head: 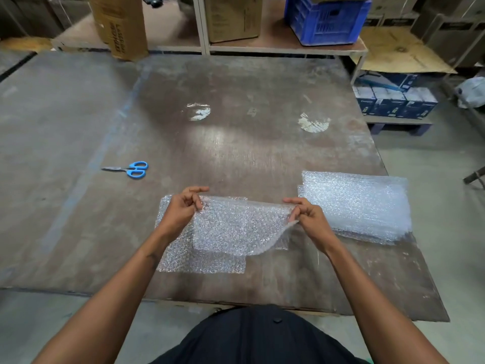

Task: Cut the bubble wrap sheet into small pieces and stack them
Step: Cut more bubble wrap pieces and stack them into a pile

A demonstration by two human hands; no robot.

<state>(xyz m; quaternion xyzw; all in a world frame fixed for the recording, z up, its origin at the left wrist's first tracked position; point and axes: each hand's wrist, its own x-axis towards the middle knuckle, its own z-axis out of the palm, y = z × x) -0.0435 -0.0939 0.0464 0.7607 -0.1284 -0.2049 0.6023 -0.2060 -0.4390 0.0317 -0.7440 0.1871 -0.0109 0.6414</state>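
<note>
I hold a small piece of bubble wrap [236, 227] just above the table, its near edge curling up. My left hand [182, 208] pinches its far left corner and my right hand [308, 219] pinches its far right corner. Beneath it lie other cut pieces [202, 262], spread flat and partly overlapping. A larger folded bubble wrap sheet [359, 206] rests on the table to the right of my right hand. Blue-handled scissors [130, 169] lie on the table to the far left, blades pointing left, away from both hands.
The worn brown table [236, 122] stretches wide ahead. Behind it stand a cardboard box [120, 27], a shelf with another carton [232, 19] and a blue plastic crate [328, 19]. Stacked dark boxes [393, 101] sit on a pallet at the right.
</note>
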